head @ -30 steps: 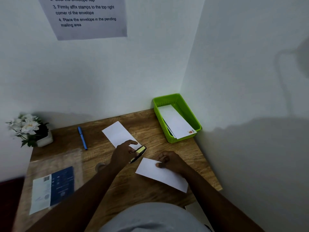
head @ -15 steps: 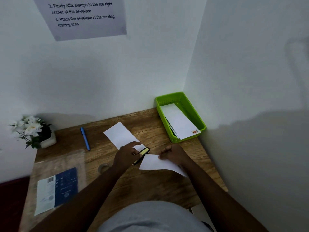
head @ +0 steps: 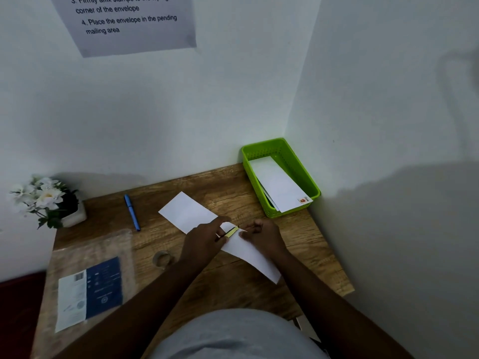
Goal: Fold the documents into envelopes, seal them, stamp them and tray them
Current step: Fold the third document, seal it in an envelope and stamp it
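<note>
A white envelope (head: 252,255) lies at an angle on the wooden desk (head: 233,288) in front of me. My right hand (head: 261,235) pinches its upper end with curled fingers. My left hand (head: 204,239) holds a yellow and black glue stick (head: 231,231) against that same end. A second white envelope (head: 188,212) lies flat just behind my hands. At the back right a green tray (head: 308,181) holds stamped envelopes (head: 278,185), the top one showing a red stamp.
A blue pen (head: 131,212) lies at the back left. A potted white flower (head: 48,200) stands in the left corner. A clear plastic sleeve with a blue booklet (head: 89,288) and a tape roll (head: 161,258) lie at the left. Walls close the back and right sides.
The envelope has slid up and left toward the glue stick. My right hand moved with it from flat pressing to pinching its upper end. My left hand stayed near the glue stick.
</note>
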